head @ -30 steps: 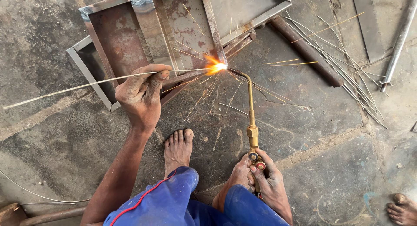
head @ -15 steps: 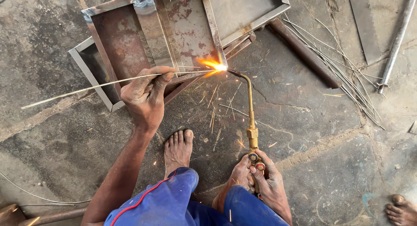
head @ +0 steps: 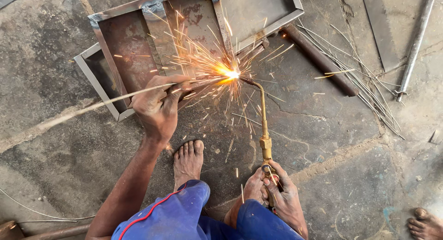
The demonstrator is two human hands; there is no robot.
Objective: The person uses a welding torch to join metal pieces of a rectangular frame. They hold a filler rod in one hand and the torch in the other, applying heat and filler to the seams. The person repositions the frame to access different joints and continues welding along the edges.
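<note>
Head view: filler rod (head: 115, 98) was pinched in left hand (head: 159, 106), tip lost in sparks at the metal frame (head: 138, 41) on the floor. Right hand (head: 281, 194) clamped the brass torch (head: 264, 129), handle hidden. Loose rods (head: 364, 87) lay near; another person's foot (head: 424, 224) cut off.

Torch (head: 264, 129) right of rod (head: 115, 99), before frame (head: 99, 85).

Rusty, matt steel frame (head: 138, 51) with brighter bare-metal edges; a shiny brass torch (head: 264, 129); a thin, dull metal filler rod (head: 106, 100); rough, cracked concrete floor (head: 332, 143); blue cloth trousers (head: 184, 217) nearby.
</note>
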